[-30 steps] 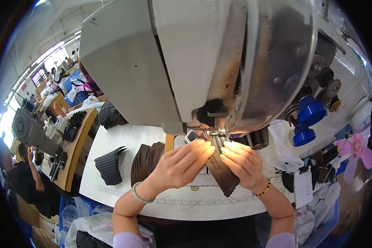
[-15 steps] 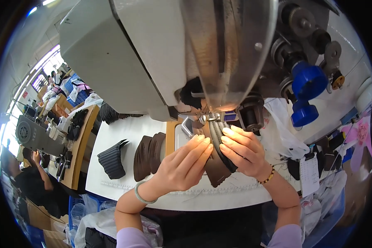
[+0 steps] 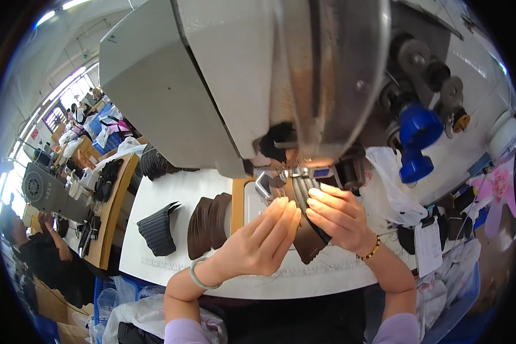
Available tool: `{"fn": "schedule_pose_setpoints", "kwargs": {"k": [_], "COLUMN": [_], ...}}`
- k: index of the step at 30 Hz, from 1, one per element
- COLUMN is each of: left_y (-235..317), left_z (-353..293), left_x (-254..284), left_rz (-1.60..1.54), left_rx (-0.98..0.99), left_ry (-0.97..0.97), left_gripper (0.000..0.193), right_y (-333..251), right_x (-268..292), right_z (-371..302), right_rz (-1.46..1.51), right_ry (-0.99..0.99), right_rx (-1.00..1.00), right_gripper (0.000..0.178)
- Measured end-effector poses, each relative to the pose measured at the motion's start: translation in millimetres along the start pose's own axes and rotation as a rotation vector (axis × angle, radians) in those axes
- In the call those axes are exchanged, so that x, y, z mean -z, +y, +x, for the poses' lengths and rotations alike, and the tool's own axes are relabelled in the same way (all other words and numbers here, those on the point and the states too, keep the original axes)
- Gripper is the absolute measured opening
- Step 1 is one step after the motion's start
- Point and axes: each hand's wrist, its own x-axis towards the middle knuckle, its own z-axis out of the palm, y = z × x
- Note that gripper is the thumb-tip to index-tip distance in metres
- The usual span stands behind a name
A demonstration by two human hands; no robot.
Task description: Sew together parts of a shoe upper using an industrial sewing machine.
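In front of me is a sewing machine (image 3: 235, 74), its presser foot (image 3: 297, 173) lit by a lamp. A curved brown leather-like piece (image 3: 308, 243) and a dark ribbed strip (image 3: 305, 192) lie against each other, running in under the foot. My left hand (image 3: 264, 238) presses its closed fingertips onto the brown piece's left side. On the opposite side, the bunched fingers of my right hand (image 3: 341, 218) hold the ribbed strip's edge. The needle point is too small to make out.
To the left lie a black ribbed piece (image 3: 156, 229) and a stack of brown pieces (image 3: 208, 223). A clear plastic bag (image 3: 393, 189) rests at right, beside a paper tag (image 3: 429, 245). Blue knobs (image 3: 418, 126) jut from the machine. A co-worker (image 3: 49, 252) sits far left.
The whole view has shifted slightly. Both pieces have slid a little farther in under the foot, my hands moving with them. The co-worker's hands have come together.
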Motion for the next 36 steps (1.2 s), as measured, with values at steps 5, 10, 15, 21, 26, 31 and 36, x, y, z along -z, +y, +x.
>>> {"fn": "schedule_pose_setpoints", "kwargs": {"k": [5,10,15,21,26,31,36], "left_y": [-4.7,-10.3,-20.0,-17.6,-21.6,-29.8,-27.7], "left_z": [0.6,1.5,-2.0,-3.1,-4.0,-11.0,-11.4], "left_x": [0.7,-2.1,-8.4,-6.4,-9.3,-22.6,-23.4], "left_rz": [-0.007,-0.045,-0.125,-0.132,-0.169,-0.191,-0.194], "left_rx": [-0.011,0.046,0.112,0.152,0.169,0.2,0.141], "left_ry": [0.023,0.028,0.07,0.042,0.061,0.122,0.173], "left_gripper": [0.03,0.028,0.033,0.039,0.041,0.042,0.045], "right_y": [0.3,1.1,-1.4,0.2,0.0,1.8,1.8], "right_x": [-2.0,-5.4,-11.2,-6.0,-5.7,-7.6,-11.6], "right_z": [-3.3,-4.1,-3.1,-0.1,6.5,1.6,-0.9], "right_rz": [0.003,-0.026,-0.025,0.006,-0.02,-0.046,-0.02], "right_ry": [-0.015,0.009,0.015,-0.025,-0.012,-0.083,0.007], "right_rx": [-0.014,-0.033,-0.124,-0.091,-0.124,-0.153,-0.138], "right_gripper": [0.022,0.024,0.034,0.028,0.035,0.037,0.036]}}
